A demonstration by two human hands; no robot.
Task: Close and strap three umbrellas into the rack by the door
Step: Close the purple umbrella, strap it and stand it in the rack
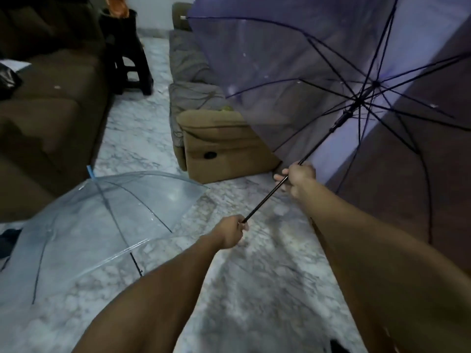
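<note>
Hands [230,231] [297,178] clenched on purple umbrella [293,72] shaft (open); clear umbrella [84,220] beside.

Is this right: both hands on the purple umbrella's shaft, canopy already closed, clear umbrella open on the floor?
Not quite. The head view shows the purple umbrella fully open, ribs spread. The rest holds: left hand and right hand grip its shaft, and the clear umbrella lies open on the floor.

We see 2 bare forearms reaching forward and up. The left hand [230,231] is a closed fist, its grip wrapped around the low end of a thin shaft [265,200]. The right hand [298,178] sits higher and farther out, fingers curled around the same shaft.
</note>
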